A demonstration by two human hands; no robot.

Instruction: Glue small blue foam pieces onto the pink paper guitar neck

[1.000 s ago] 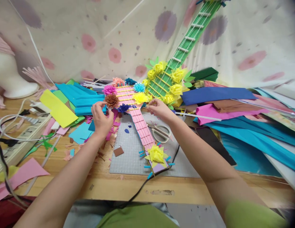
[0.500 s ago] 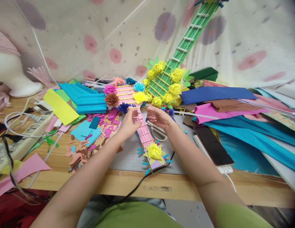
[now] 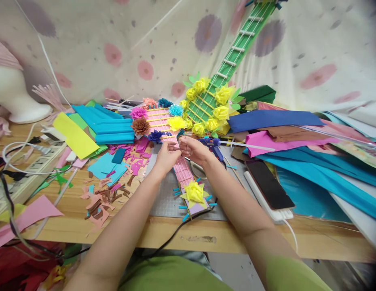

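A pink paper guitar (image 3: 182, 171) lies on the grey cutting mat (image 3: 163, 202), its headstock towards me with a yellow paper flower (image 3: 194, 193) and blue pegs. Over its neck my left hand (image 3: 167, 157) and my right hand (image 3: 194, 151) meet, fingertips almost touching. Both are closed in a pinch; whatever sits between the fingers is too small to make out. Just right of my right hand lies a blue glue gun (image 3: 216, 150) with a white glue stick. Scissors (image 3: 198, 169) lie partly hidden under my right wrist. Several paper flowers (image 3: 176, 123) ring the guitar's body.
Behind stands a green paper guitar (image 3: 233, 60) with yellow flowers. Paper scraps (image 3: 100, 204) and folded blue paper (image 3: 112, 127) lie left, beside a power strip (image 3: 30, 173). To the right are a phone (image 3: 268, 185), a white power bank and stacked crepe paper (image 3: 285, 121).
My hands have moved together, the right one shifting left, and their fingertips now meet above the guitar's neck. More of the glue gun shows. The view has shifted slightly.
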